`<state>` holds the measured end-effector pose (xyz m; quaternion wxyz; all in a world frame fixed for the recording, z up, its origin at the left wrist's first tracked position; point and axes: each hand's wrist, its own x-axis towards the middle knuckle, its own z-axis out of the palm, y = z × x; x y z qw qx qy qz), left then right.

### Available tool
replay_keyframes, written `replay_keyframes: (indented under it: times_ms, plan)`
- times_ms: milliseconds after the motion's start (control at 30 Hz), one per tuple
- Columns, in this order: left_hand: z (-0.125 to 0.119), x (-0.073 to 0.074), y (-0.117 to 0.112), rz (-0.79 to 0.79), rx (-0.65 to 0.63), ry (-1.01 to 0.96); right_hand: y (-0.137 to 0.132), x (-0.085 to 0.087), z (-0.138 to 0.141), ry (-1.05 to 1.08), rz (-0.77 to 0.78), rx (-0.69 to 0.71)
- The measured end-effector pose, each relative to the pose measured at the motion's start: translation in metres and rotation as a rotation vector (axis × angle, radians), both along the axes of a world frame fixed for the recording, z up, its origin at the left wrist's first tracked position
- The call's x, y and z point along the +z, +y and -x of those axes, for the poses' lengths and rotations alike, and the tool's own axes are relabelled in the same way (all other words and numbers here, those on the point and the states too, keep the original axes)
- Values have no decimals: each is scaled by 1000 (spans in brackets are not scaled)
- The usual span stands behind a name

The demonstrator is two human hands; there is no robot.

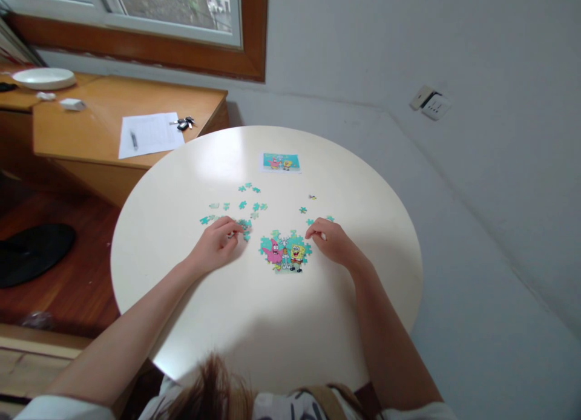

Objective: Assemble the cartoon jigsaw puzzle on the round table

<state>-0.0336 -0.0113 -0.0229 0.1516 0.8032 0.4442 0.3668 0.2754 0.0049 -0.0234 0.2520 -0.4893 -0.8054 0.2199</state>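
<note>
A partly joined jigsaw puzzle [285, 253] lies flat on the round white table, showing a pink starfish, a grey-white figure and a yellow sponge character. At its upper right edge is my right hand [334, 241], its fingers curled and pinched together; whatever they hold, if anything, is hidden. To the left of the puzzle, my left hand [216, 243] is closed, thumb and index finger close together beside a cluster of loose puzzle pieces [246, 225]. I cannot make out what is between those fingers. More loose teal pieces [256, 206] are scattered beyond the left hand.
A reference picture card [281, 162] lies at the far side of the white table [281, 335]. A few pieces [303, 210] lie beyond my right hand. On the left, a wooden desk [104, 105] bears paper [152, 135], keys [185, 123] and a white round object [44, 78].
</note>
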Motion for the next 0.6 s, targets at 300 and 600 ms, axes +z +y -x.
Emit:
replay_keyframes:
  times_ms: [300,600]
  plan:
    - [0,-1,0,13,3,-1,-5,11,3,-10,-58,-26]
    - [0,-2,1,-26,-16,-5,-6,8,2,-57,9,29]
